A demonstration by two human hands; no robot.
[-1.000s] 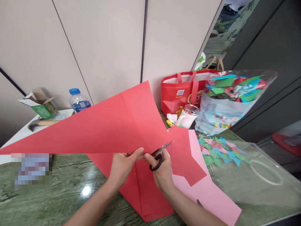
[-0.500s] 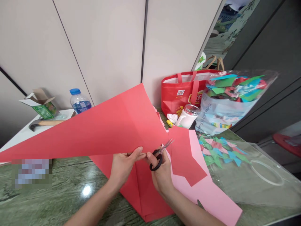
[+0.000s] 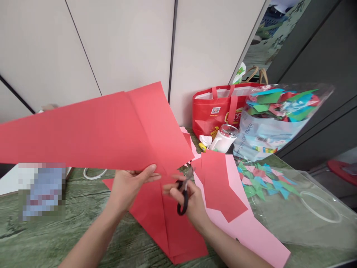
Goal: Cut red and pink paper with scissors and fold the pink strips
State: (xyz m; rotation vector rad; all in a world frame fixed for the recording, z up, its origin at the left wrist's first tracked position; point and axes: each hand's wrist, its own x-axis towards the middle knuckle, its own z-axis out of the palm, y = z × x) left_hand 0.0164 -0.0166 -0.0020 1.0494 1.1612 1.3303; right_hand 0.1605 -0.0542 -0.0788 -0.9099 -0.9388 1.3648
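My left hand [image 3: 128,184] pinches the lower edge of a large red paper sheet [image 3: 92,130] and holds it up in the air, spread wide to the left. My right hand [image 3: 189,203] grips small black-handled scissors [image 3: 184,190], blades pointing up at the sheet's lower right edge; the hand is a little blurred. Under both hands lie more red sheets [image 3: 170,223] and a pink sheet [image 3: 251,230] on the green table [image 3: 55,238].
A red tote bag [image 3: 217,111], a white jar [image 3: 224,138] and a clear bag of coloured folded paper [image 3: 276,111] stand at the back right. Folded paper shapes [image 3: 264,180] lie under clear plastic. A white ring [image 3: 93,174] lies behind the sheet.
My left hand has lifted and swung the red sheet up and leftward, hiding the bottle and box. The scissors have turned more upright and shifted slightly left.
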